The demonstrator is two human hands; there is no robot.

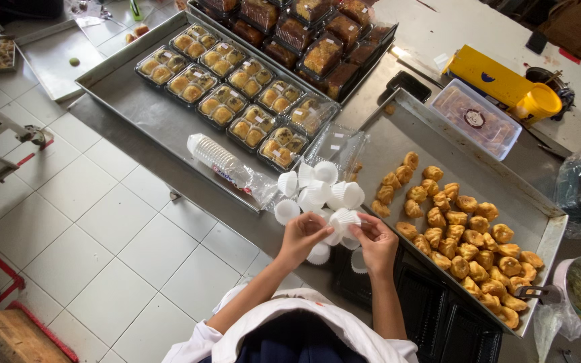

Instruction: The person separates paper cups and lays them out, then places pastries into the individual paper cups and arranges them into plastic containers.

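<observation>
White paper cups, a small nested stack, sit pinched between the fingertips of both hands just below the middle of the frame. The left hand grips the stack from its left side, fingers curled closed on it; the right hand holds the right edge, thumb and forefinger closed on the rim. More loose cups lie scattered just above the hands on the steel table, some upside down. Left of them lies a long sleeve of cups in clear wrap. To the right of the hands a metal tray holds golden fried pastries, spread toward the lower right. Below the right hand lie black plastic trays. In the upper middle of the frame a second tray carries clear boxes of yellow pastries, with darker boxed cakes above them.
</observation>
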